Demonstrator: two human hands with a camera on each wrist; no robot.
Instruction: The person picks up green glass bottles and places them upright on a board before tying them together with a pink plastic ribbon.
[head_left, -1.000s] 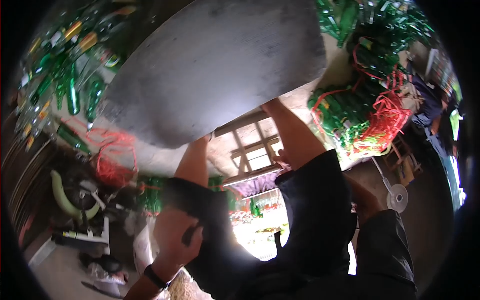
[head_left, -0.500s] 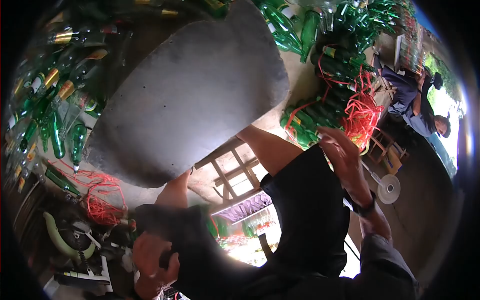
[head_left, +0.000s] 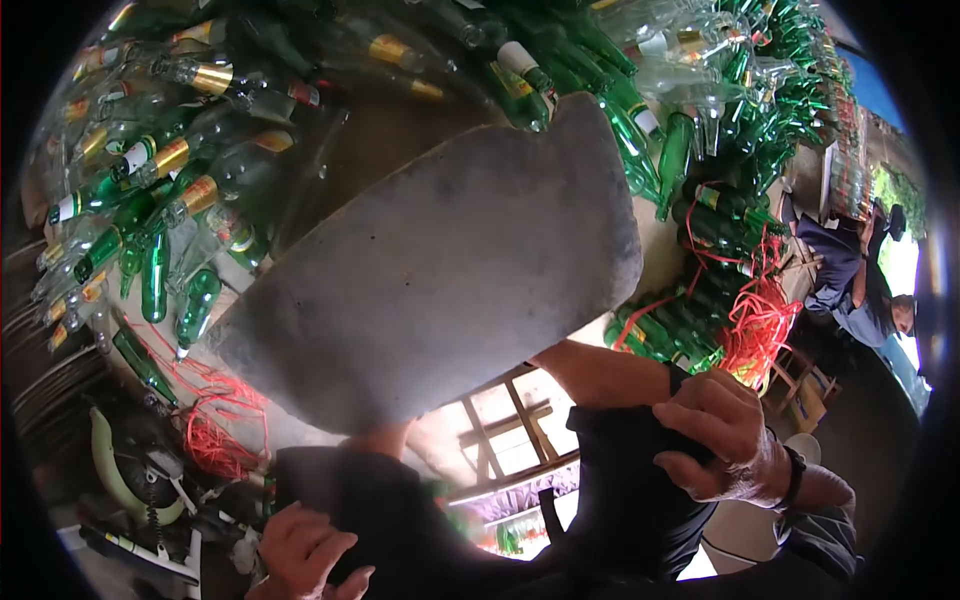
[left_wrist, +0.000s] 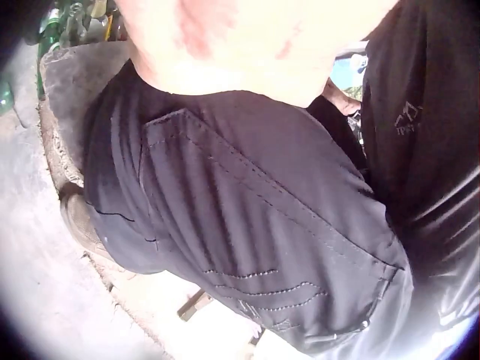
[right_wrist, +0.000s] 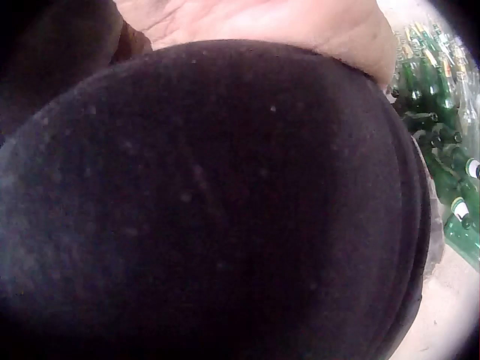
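My right hand (head_left: 715, 430) rests on the dark shorts over my right knee, fingers bent loosely. In the right wrist view its palm (right_wrist: 262, 22) lies against the dark cloth. My left hand (head_left: 310, 550) is over my left thigh, fingers loosely curled, with nothing seen in it. The left wrist view has the hand's edge (left_wrist: 240, 45) on the dark shorts (left_wrist: 247, 195). Ahead of my bare legs is a large flat grey slab (head_left: 440, 270) with a rough, notched edge and a few small holes. Neither hand touches it.
Piles of green and clear glass bottles (head_left: 155, 275) surround the slab. Red plastic strapping (head_left: 225, 430) lies tangled at left, more red strapping (head_left: 760, 325) at right. A wooden lattice (head_left: 510, 420) shows between my legs. Another person (head_left: 850, 265) sits far right.
My right hand has come up from beside and under my right thigh onto the knee. The left hand has shifted down and left in view. The slab sits lower as the view tilts.
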